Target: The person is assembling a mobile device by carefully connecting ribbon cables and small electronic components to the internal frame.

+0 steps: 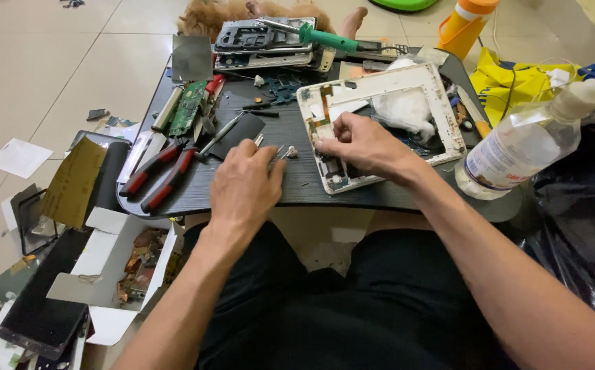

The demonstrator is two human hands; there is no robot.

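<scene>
Left hand pinching thin metal tweezers, right hand fingers pressed together on white opened tablet frame, dark low table.

Your only view: head camera, looking steeply down and forward over your lap. Close range; worktop fills upper middle, your forearms enter from bottom edge. Floor visible beyond, left and top. No second view.
</scene>
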